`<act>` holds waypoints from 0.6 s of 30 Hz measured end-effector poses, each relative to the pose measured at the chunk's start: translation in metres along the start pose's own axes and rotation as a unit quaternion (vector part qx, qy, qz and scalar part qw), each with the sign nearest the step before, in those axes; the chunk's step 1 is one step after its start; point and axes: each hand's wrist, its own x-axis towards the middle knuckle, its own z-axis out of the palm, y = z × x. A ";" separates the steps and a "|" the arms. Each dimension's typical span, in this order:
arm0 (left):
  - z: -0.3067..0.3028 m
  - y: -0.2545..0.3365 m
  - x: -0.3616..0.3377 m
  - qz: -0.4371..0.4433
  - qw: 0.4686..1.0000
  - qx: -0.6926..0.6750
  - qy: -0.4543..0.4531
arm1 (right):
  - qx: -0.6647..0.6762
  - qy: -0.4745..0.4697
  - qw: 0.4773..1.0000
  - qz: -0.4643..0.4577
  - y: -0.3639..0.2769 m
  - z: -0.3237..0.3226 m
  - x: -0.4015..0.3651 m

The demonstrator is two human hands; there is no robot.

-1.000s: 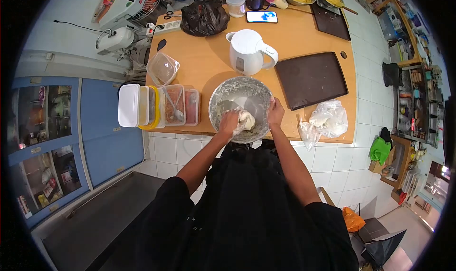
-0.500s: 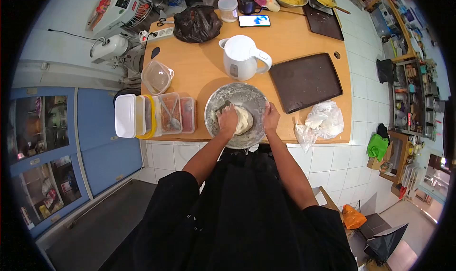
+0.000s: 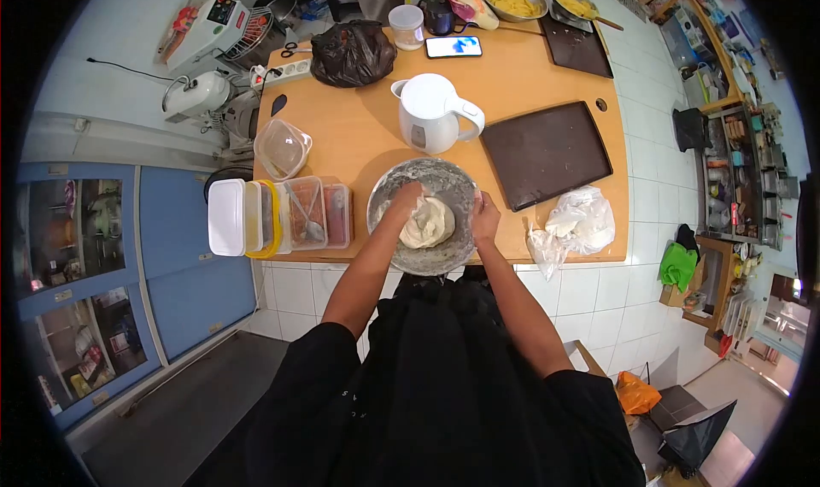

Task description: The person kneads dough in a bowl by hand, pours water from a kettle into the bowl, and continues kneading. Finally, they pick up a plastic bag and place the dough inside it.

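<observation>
A metal bowl [image 3: 395, 252] with flour-smeared walls stands at the table's near edge. Pale, soft dough [image 3: 429, 224] lies inside it. My left hand [image 3: 408, 198] is in the bowl at the dough's upper left, its fingers curled and closed against the dough. With my right hand [image 3: 485, 217] I grip the bowl's right rim, fingers wrapped over the edge. Just beyond the bowl is a white electric kettle [image 3: 429, 111].
Left of the bowl are lidded plastic containers [image 3: 323, 215] and an open clear tub [image 3: 282, 149]. To the right lie a dark baking tray [image 3: 548, 154] and a white plastic bag [image 3: 581, 222]. A black bag [image 3: 352, 53] and a phone [image 3: 453, 47] sit farther back.
My left hand has moved up from the dough's left side to its upper left, and more of the dough shows. The view has shifted slightly, and someone's clothing now shows beyond the table.
</observation>
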 end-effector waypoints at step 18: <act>0.021 0.068 -0.020 0.041 0.976 0.134 0.166 | -0.020 0.036 0.997 -0.064 0.003 0.003 0.000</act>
